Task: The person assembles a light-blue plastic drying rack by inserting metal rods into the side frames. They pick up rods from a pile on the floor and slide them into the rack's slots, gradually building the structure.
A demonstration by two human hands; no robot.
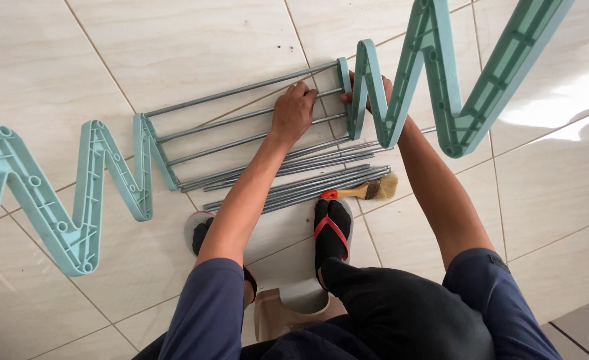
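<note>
Two teal zigzag plastic side frames stand on the tiled floor, one at the left (74, 193) and one at the right (434, 80). Three grey metal rods (228, 120) span between them. My left hand (293, 110) grips the rods near their right ends. My right hand (374, 93) holds the near edge of the right frame, partly hidden behind it. A bundle of several loose grey rods (308, 183) lies on the floor just below my hands.
A paintbrush (368, 191) with a wooden handle and red tip lies beside the loose rods. My feet in sandals (331, 230) rest on the tiles. A small stool (294, 307) sits under me.
</note>
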